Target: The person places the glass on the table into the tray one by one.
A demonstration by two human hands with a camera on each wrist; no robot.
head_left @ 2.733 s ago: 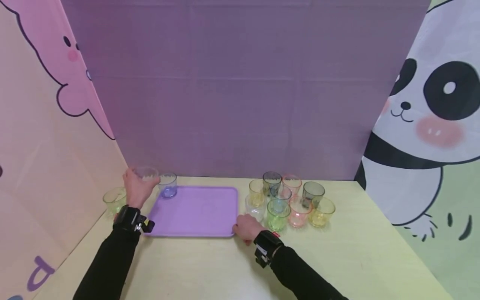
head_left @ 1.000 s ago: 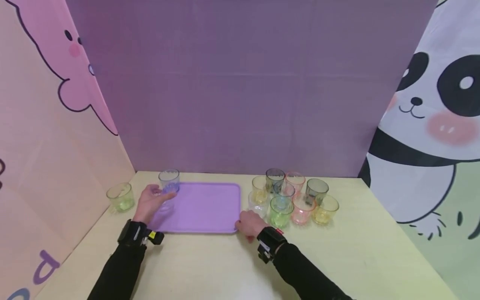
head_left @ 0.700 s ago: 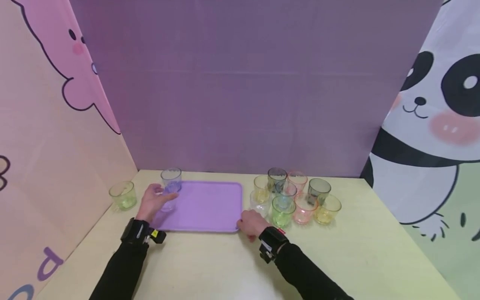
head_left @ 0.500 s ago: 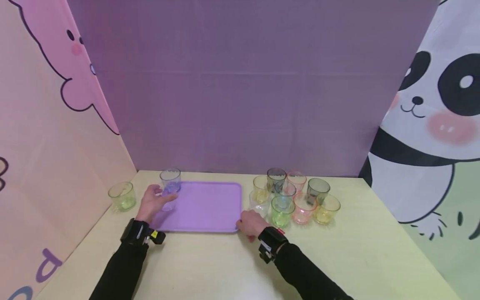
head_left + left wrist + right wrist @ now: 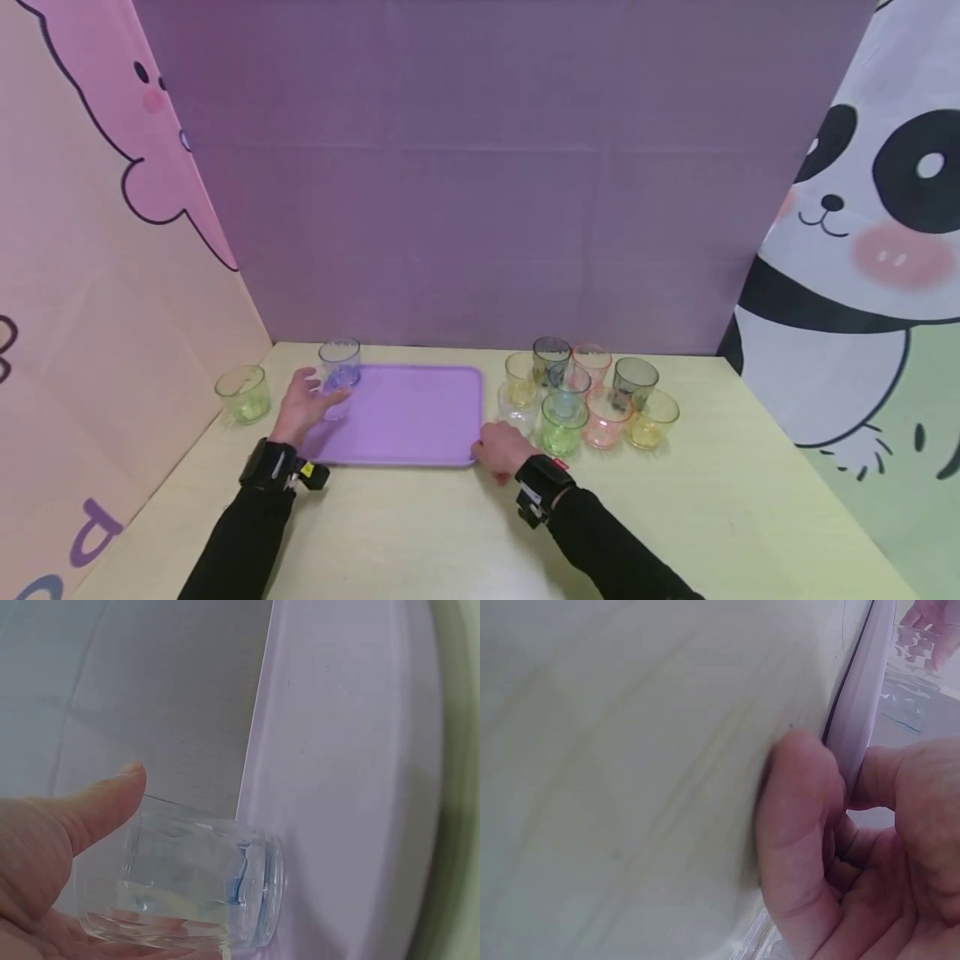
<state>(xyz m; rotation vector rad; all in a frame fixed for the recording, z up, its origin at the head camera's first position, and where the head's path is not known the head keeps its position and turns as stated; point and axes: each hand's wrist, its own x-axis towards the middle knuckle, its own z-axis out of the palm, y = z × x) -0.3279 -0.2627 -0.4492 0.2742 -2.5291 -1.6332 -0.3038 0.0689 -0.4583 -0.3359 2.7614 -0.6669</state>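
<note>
A clear glass [image 5: 187,877] stands on the left part of the purple tray [image 5: 412,417]. My left hand [image 5: 300,407] is around it, the thumb straight and raised off its wall near the rim, the fingers relaxed on the far side and partly seen through the glass in the left wrist view. Just behind stands a blue-tinted glass [image 5: 340,360] at the tray's back left corner. My right hand [image 5: 504,448] pinches the tray's front right corner between thumb and curled fingers, as the right wrist view shows.
To the left of the tray is a green glass [image 5: 244,398], close to the side wall. Several tinted glasses crowd together right of the tray, among them a green glass [image 5: 562,425] and a yellow glass [image 5: 654,421] in front. A purple backdrop [image 5: 480,183] rises behind the table.
My left hand has brought the clear glass from behind the tray's left side forward and down onto the tray. Its thumb has lately spread away from the glass. My right hand keeps its place.
</note>
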